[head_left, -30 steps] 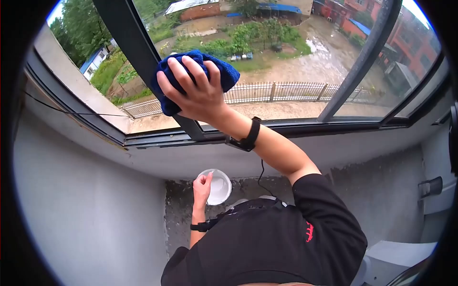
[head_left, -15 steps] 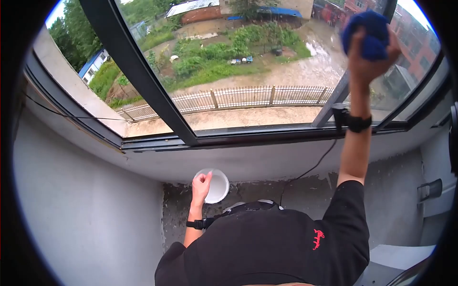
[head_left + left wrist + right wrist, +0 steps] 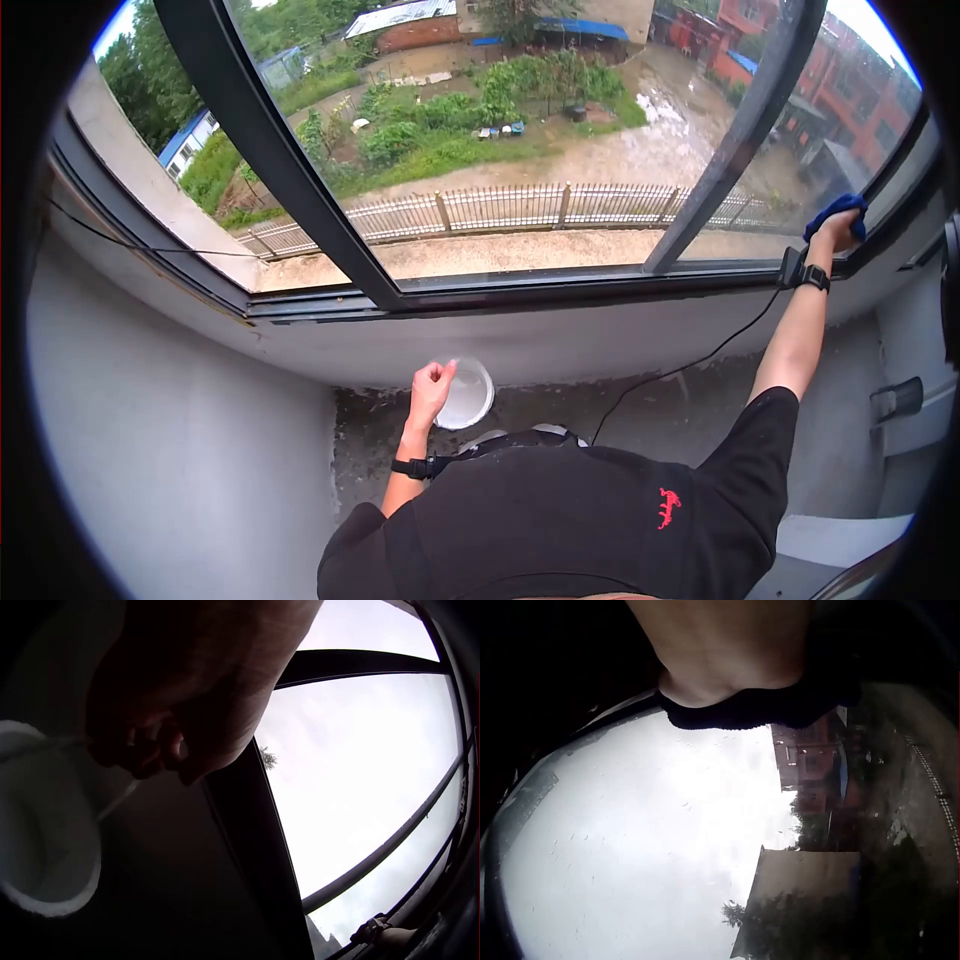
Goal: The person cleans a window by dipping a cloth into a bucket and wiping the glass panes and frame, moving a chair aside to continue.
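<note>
At the lower right corner of the window, my right hand (image 3: 842, 230) holds a bunched blue cloth (image 3: 836, 208) against the glass beside the dark frame. Its fingers are mostly hidden; in the right wrist view the cloth (image 3: 735, 716) shows as a dark edge under the hand. My left hand (image 3: 429, 392), low in front of the body, is curled round the thin handle (image 3: 118, 801) of a white bucket (image 3: 484, 392). The bucket hangs beside and below that fist, its round mouth facing up.
A dark window frame (image 3: 270, 140) with a slanting mullion (image 3: 735, 150) spans the front, above a grey sill wall (image 3: 560, 335). Droplets dot the glass in the right wrist view. A black cable (image 3: 690, 365) runs from the right wrist. A grey wall (image 3: 180, 400) stands at left.
My right hand has carried the blue cloth from the left frame across to the upper right pane, then down to the lower right corner. My left hand stays low with the bucket.
</note>
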`<move>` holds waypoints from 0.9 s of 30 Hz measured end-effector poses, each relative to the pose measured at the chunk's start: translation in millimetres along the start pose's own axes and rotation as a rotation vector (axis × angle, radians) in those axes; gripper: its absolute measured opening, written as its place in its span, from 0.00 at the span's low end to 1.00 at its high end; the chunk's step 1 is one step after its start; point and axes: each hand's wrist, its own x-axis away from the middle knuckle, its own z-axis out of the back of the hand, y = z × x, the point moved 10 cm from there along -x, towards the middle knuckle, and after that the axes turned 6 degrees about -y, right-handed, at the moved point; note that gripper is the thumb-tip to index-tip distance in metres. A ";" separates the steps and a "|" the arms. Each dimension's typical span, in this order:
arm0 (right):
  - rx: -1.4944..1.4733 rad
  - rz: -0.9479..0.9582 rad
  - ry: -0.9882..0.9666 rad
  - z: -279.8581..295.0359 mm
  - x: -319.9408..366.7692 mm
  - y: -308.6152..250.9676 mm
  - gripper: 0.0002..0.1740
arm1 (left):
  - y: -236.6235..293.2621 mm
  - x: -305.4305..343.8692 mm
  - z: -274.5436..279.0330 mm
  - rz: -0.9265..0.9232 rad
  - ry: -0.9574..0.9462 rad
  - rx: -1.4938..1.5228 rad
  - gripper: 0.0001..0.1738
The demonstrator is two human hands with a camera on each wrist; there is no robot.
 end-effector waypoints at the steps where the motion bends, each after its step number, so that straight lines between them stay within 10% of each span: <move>1: -0.047 0.038 -0.119 -2.1 6.8 -3.5 0.41 | 0.0 1.0 -1.2 0.002 -0.010 -0.007 0.29; 7: -0.085 0.046 0.049 7.1 71.1 -79.3 0.40 | -21.8 -5.0 6.1 0.005 0.020 -0.007 0.29; 13: -0.670 0.564 -0.260 10.3 234.4 -264.5 0.39 | -21.8 -0.7 16.5 -0.015 0.021 0.008 0.29; 17: -0.578 1.287 -0.166 65.3 401.1 -370.1 0.36 | -20.6 5.2 32.8 0.007 0.065 0.032 0.29; 20: -0.516 1.403 -0.307 106.4 520.5 -419.3 0.35 | -15.3 5.8 39.5 -0.009 0.100 0.020 0.29; 27: -0.692 1.654 -0.636 147.0 722.9 -370.2 0.21 | -11.1 7.9 46.4 -0.051 0.140 -0.004 0.29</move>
